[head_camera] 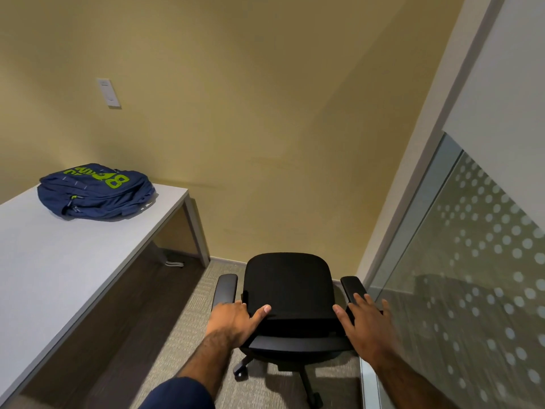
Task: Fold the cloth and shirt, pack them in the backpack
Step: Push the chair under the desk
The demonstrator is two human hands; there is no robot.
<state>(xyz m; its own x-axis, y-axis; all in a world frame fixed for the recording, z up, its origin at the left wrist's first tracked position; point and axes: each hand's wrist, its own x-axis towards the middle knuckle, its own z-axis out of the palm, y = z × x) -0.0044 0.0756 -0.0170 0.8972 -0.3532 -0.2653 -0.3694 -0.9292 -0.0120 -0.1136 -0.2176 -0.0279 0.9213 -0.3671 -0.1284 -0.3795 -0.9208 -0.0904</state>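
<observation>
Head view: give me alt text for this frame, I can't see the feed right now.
A person's left hand grips the padded edge of a black office chair while the right hand spreads open over its armrest. A navy backpack with green lettering lies on the white table at left; no cloth or shirt shows.

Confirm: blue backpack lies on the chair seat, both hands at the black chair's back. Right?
No. The backpack lies on the white table, not on the seat of the chair; the head view shows it. The left hand and right hand are at the chair's back, as said.
</observation>
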